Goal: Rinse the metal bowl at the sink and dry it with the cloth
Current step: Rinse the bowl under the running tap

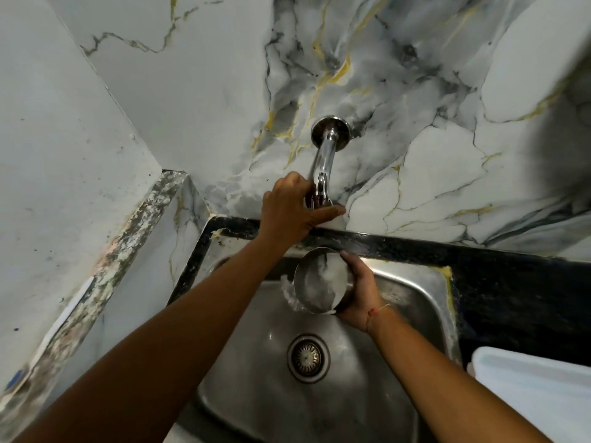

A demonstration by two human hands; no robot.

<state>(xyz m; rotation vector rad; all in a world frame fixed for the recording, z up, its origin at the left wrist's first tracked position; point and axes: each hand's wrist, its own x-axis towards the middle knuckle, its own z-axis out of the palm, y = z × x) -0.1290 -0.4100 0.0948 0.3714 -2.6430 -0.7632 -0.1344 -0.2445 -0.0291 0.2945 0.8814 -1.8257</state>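
Observation:
The small metal bowl is held over the steel sink, tilted with its mouth toward me. Water falls into it and spills over its left rim. My right hand grips the bowl from the right side. Above it, my left hand is closed around the end of the chrome tap, which sticks out of the marble wall. A white cloth lies at the right edge, on the counter.
The drain strainer sits in the middle of the sink basin. A black counter borders the sink at the back and right. A marble ledge runs along the left wall.

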